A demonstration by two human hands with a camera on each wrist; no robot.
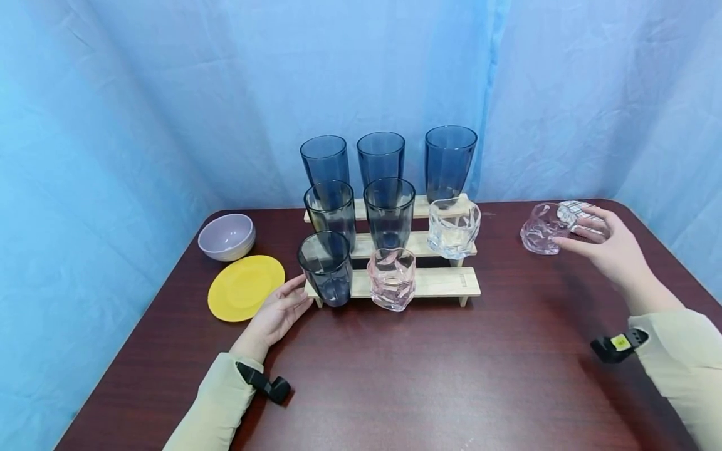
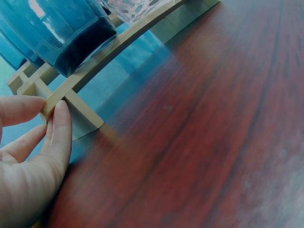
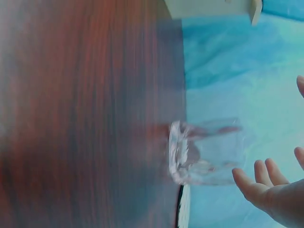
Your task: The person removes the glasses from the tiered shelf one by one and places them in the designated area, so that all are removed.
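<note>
My left hand (image 1: 280,313) pinches the left end of the lowest step of a tiered wooden rack (image 1: 440,282); in the left wrist view the thumb and fingers (image 2: 61,126) meet at its corner. Just beside that hand a dark blue tumbler (image 1: 326,269) stands on the same step, with a pinkish wavy glass (image 1: 392,280) to its right. Over at the right, my right hand (image 1: 612,247) has its fingers spread next to another pale pink glass (image 1: 543,230) on the table. The right wrist view shows this glass (image 3: 204,152) with the fingertips close to it, apparently not gripping.
More dark blue tumblers (image 1: 389,216) fill the middle and top steps, along with a clear wavy glass (image 1: 454,230). A yellow plate (image 1: 246,288) and a lilac bowl (image 1: 227,238) are at the left. Behind the right hand lies a patterned item (image 1: 581,213), partly hidden. Blue curtains surround the table.
</note>
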